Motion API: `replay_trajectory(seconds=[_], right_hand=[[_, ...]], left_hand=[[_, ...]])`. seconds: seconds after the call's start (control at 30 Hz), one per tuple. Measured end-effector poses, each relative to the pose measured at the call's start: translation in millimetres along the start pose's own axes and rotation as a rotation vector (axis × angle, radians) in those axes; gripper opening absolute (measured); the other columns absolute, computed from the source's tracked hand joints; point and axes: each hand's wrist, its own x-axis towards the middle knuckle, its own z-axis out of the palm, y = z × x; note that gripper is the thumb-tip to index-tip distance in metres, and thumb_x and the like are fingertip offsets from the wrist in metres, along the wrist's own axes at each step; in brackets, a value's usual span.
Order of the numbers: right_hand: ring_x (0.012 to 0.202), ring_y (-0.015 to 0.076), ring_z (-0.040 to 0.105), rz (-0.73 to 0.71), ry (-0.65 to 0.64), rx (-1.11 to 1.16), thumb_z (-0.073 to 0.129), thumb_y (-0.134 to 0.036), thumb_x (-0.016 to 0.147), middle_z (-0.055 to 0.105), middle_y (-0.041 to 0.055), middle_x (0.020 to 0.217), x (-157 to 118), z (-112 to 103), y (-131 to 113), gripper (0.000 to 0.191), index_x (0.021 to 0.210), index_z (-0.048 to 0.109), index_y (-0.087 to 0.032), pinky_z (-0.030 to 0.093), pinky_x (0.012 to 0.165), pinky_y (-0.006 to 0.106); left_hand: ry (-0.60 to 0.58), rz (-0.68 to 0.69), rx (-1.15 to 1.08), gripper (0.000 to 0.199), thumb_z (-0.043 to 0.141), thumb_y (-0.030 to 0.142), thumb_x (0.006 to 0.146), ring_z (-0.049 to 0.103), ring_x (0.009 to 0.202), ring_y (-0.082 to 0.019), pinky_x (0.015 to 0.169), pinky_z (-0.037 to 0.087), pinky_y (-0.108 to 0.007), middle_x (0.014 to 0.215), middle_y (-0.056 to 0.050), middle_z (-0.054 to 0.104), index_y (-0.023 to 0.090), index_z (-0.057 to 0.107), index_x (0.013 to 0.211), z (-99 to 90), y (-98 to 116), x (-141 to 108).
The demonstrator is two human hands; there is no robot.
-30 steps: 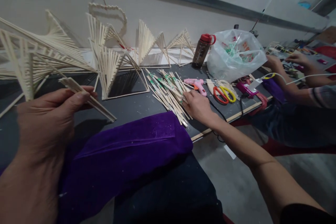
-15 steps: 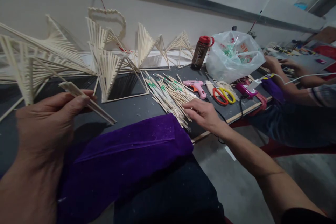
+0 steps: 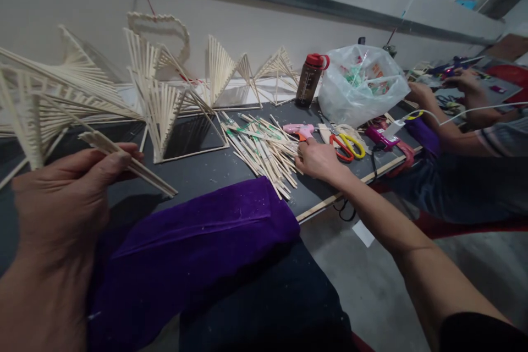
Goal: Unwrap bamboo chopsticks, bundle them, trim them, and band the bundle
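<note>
A small bundle of thin wooden sticks point(image 3: 136, 168) is pinched between the thumb and fingers of my left hand point(image 3: 78, 192), above the table at the left. My right hand point(image 3: 322, 160) is closed around the handle of a pink glue gun point(image 3: 297, 128) that lies on the table; the handle is mostly hidden by the fingers. Just left of that hand is a loose pile of wooden sticks point(image 3: 264, 154), some in clear and green wrappers. Open frames built of sticks, one of them a twisted stick structure point(image 3: 165, 110), stand behind my left hand.
A purple cloth point(image 3: 198, 225) covers my lap at the table edge. Scissors with red and yellow handles point(image 3: 348, 146) lie right of my right hand. Behind are a brown bottle point(image 3: 309, 80) and a plastic bag point(image 3: 363, 88). A magenta glue gun point(image 3: 381, 137) lies near another person's arms point(image 3: 445, 115).
My right hand has moved from the edge of the stick pile to the pink glue gun and closed on its handle. My left hand still holds its sticks. The view has shifted slightly.
</note>
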Motion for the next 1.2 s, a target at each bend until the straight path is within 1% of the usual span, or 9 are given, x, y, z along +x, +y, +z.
replay_trajectory(seconds=[0.27,0.43,0.57,0.67,0.8,0.93,1.0,1.1,1.2], right_hand=[[0.090,0.0252,0.065,-0.076,-0.113,0.017,0.043,-0.029,0.086,0.070,0.0175,0.102,29.5,-17.5,14.6,0.034,0.103,0.068,-0.013,0.044,0.071,0.029],[0.076,0.0177,0.062,-0.067,-0.130,0.115,0.043,-0.031,0.085,0.072,0.0101,0.091,44.5,-36.1,37.4,0.034,0.097,0.071,-0.016,0.034,0.060,0.024],[0.069,0.0146,0.055,-0.077,-0.079,0.221,0.044,-0.036,0.085,0.070,0.0080,0.082,48.7,-49.1,41.3,0.036,0.090,0.071,-0.012,0.029,0.057,0.026],[0.068,0.0146,0.053,-0.077,-0.019,0.250,0.044,-0.035,0.086,0.068,0.0084,0.080,43.1,-53.5,29.8,0.036,0.087,0.071,-0.011,0.027,0.057,0.027],[0.075,0.0153,0.055,-0.208,0.021,0.284,0.045,-0.028,0.086,0.068,0.0084,0.088,25.2,-49.9,6.5,0.028,0.091,0.069,-0.014,0.030,0.063,0.026],[0.078,0.0150,0.056,-0.432,-0.067,0.496,0.048,-0.043,0.089,0.067,0.0074,0.092,10.1,-38.9,2.4,0.035,0.098,0.066,-0.014,0.034,0.066,0.024],[0.077,0.0139,0.058,-0.481,-0.094,0.674,0.038,-0.049,0.093,0.067,0.0066,0.094,9.1,-29.8,10.1,0.045,0.103,0.064,-0.014,0.037,0.066,0.023],[0.073,0.0143,0.060,-0.366,-0.061,0.668,0.028,-0.045,0.097,0.067,0.0070,0.086,12.8,-13.1,22.0,0.050,0.094,0.066,-0.012,0.038,0.064,0.023],[0.075,0.0186,0.062,-0.180,-0.035,0.346,0.039,-0.034,0.092,0.069,0.0091,0.082,14.0,-0.3,22.5,0.036,0.084,0.067,-0.014,0.037,0.064,0.025]], left_hand=[[-0.038,-0.006,-0.071,0.030,0.075,0.031,0.065,0.067,0.072,-0.018,0.084,0.056,-0.037,0.083,-0.005,0.074,0.017,0.077,0.091,-3.0,-10.2,3.2],[-0.035,-0.012,-0.061,0.028,0.075,0.032,0.066,0.067,0.072,-0.018,0.081,0.058,-0.036,0.084,-0.005,0.074,0.018,0.077,0.090,-4.0,-11.4,3.2],[-0.036,-0.009,-0.060,0.029,0.075,0.032,0.067,0.068,0.076,-0.019,0.083,0.057,-0.035,0.086,-0.005,0.075,0.018,0.077,0.092,-2.5,-8.1,2.2],[-0.023,-0.012,-0.048,0.027,0.075,0.032,0.067,0.069,0.082,-0.021,0.086,0.057,-0.036,0.087,-0.005,0.075,0.019,0.078,0.090,-1.8,-7.4,2.4],[-0.013,-0.021,-0.044,0.027,0.076,0.033,0.066,0.067,0.076,-0.020,0.083,0.057,-0.038,0.085,-0.005,0.075,0.019,0.078,0.088,-2.1,-8.8,3.0],[-0.025,-0.025,-0.045,0.030,0.076,0.034,0.065,0.066,0.072,-0.018,0.083,0.057,-0.038,0.083,-0.005,0.075,0.017,0.078,0.089,-3.0,-9.6,3.4],[-0.018,-0.020,-0.046,0.029,0.076,0.033,0.065,0.067,0.073,-0.018,0.082,0.056,-0.036,0.084,-0.006,0.075,0.017,0.078,0.089,-2.9,-9.5,3.7],[-0.017,-0.004,-0.070,0.026,0.076,0.029,0.064,0.067,0.072,-0.017,0.079,0.057,-0.032,0.083,-0.005,0.075,0.016,0.078,0.087,-2.5,-9.7,4.3],[-0.022,-0.002,-0.082,0.024,0.075,0.027,0.064,0.067,0.069,-0.015,0.075,0.058,-0.030,0.079,-0.003,0.074,0.017,0.078,0.086,-2.6,-11.0,5.0]])
